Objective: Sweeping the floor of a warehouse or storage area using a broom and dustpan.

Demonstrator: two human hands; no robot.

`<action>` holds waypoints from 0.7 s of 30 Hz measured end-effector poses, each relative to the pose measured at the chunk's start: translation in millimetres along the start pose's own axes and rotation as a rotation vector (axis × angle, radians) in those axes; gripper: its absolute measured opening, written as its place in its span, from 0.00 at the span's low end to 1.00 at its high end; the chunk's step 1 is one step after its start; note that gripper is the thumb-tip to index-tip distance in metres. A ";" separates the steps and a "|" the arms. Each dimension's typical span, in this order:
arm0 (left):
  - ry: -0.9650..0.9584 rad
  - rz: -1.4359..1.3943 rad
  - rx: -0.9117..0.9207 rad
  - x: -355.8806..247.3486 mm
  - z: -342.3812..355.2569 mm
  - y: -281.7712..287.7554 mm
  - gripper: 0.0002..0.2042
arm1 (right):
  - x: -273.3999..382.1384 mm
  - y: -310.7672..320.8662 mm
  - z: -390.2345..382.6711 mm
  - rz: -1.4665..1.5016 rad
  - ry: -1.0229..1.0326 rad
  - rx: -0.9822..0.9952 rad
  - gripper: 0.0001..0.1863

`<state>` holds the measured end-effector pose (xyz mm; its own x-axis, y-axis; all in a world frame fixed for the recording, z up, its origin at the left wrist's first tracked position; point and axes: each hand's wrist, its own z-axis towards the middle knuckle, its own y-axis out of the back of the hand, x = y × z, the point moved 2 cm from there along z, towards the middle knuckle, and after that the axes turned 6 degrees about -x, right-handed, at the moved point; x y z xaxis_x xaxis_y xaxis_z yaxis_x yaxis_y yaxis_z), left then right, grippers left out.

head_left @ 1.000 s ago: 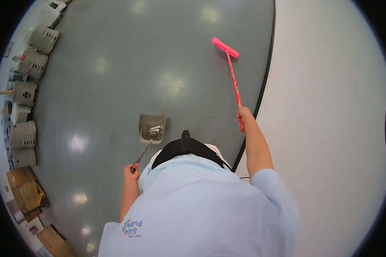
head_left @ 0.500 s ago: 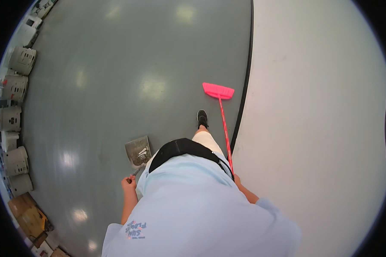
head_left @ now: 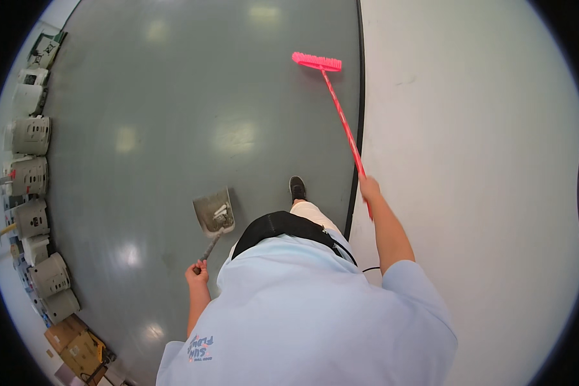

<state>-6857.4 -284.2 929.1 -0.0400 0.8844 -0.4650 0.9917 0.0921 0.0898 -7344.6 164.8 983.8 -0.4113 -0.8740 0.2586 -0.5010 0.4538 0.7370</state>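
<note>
My right hand (head_left: 369, 188) is wrapped round the red handle of a broom (head_left: 344, 119). Its pink bristle head reaches well out ahead of me, near the dark strip along the wall's foot. Low on my left, my left hand (head_left: 197, 273) grips the grey handle of a dustpan (head_left: 207, 204). Several small whitish pieces of litter (head_left: 221, 211) lie in the pan, along with grey dust. The pan hangs beside my left side, its wide lip facing ahead.
A white wall (head_left: 457, 161) with a black baseboard (head_left: 360, 83) runs along my right. Grey-white plastic housings (head_left: 29, 135) line the far left side, with cardboard boxes (head_left: 77, 347) at the lower left. Grey glossy floor (head_left: 154, 96) stretches ahead. My black shoe (head_left: 297, 188) is on it.
My right arm has swung forward with the broom, carrying its head farther ahead and slightly left. The dustpan has moved a little forward and right. The surroundings have shifted as I walk.
</note>
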 end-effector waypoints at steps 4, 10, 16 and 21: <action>0.105 -0.333 -0.137 35.8 43.4 40.9 0.05 | -200.4 -169.9 -96.8 0.084 0.031 -0.048 0.28; 0.084 -0.282 -0.064 38.3 79.6 62.3 0.04 | -342.5 -320.9 -201.0 -0.064 0.066 -0.085 0.27; 0.068 -0.364 -0.089 46.5 133.0 69.0 0.04 | -217.9 -342.9 -74.3 -0.042 -0.057 0.070 0.32; 0.090 -0.377 -0.121 48.2 134.2 71.2 0.04 | -102.6 -275.3 17.9 0.216 -0.084 0.034 0.30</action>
<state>-6772.3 -296.5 794.9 -0.4140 0.8143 -0.4068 0.8842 0.4660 0.0330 -7178.1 132.6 743.2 -0.5734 -0.7389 0.3539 -0.4193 0.6358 0.6480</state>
